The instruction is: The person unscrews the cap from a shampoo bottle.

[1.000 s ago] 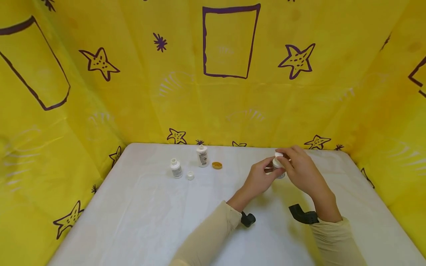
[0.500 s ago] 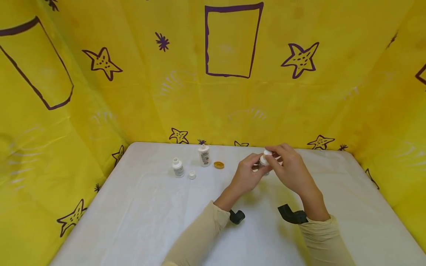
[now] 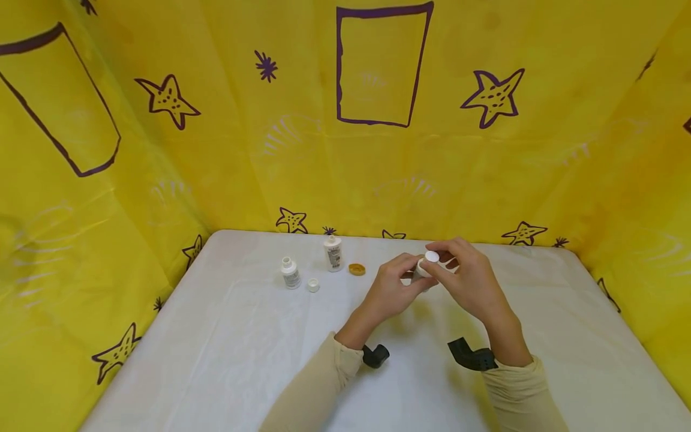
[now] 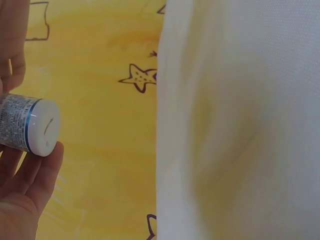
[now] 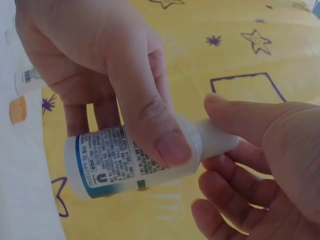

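My left hand (image 3: 391,288) holds a small white bottle with a printed label and a blue band (image 5: 100,165) around its body. At the bottle's top, my right hand (image 3: 469,279) pinches the white cap (image 5: 220,140) between thumb and fingers. The cap sits at the neck; whether it is loose or tight cannot be seen. Both hands are above the table, with the bottle tilted. In the left wrist view the bottle's white base (image 4: 46,127) shows, and fingers hide its upper part.
Two white bottles without caps stand on the table to the left, a smaller one (image 3: 291,276) and a taller one (image 3: 333,257). Beside them lie a small white cap (image 3: 313,285) and an orange cap (image 3: 356,269). A yellow patterned curtain (image 3: 378,180) borders the white-covered table (image 3: 243,360).
Both hands have moved left with the bottle. The bottle has tilted so its cap's top faces the head camera more. The bottles and caps on the table have stayed put.
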A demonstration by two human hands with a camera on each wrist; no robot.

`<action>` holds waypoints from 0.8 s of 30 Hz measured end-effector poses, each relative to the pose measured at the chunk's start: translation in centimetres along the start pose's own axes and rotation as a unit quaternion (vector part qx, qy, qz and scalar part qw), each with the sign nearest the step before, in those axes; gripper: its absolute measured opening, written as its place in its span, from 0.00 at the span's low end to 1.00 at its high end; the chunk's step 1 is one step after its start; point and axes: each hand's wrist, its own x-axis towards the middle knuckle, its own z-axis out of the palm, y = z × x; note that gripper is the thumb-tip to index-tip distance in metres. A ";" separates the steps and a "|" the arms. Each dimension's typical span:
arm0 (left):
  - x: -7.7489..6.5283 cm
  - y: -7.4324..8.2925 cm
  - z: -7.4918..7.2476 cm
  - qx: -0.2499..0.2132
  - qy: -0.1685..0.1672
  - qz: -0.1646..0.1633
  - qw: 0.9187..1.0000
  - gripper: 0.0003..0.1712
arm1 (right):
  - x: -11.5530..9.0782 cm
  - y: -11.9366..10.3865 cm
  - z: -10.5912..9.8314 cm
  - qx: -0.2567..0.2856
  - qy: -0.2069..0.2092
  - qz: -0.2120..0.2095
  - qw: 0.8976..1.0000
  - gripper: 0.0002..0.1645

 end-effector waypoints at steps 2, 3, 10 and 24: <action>-0.1 0.1 -0.2 0.004 -0.004 0.005 1.000 0.20 | -0.1 0.0 0.0 0.003 0.002 0.006 1.000 0.19; -0.1 0.2 -0.3 0.006 -0.006 0.007 1.000 0.20 | -0.2 -0.1 0.0 0.004 0.003 0.009 1.000 0.19; -0.2 0.7 -1.5 0.020 -0.022 0.017 0.999 0.18 | -0.5 -0.3 0.3 0.017 0.009 0.019 1.000 0.17; 0.0 1.0 -3.6 0.032 -0.097 0.000 0.995 0.23 | -0.4 -0.2 0.8 0.047 0.003 -0.030 0.998 0.15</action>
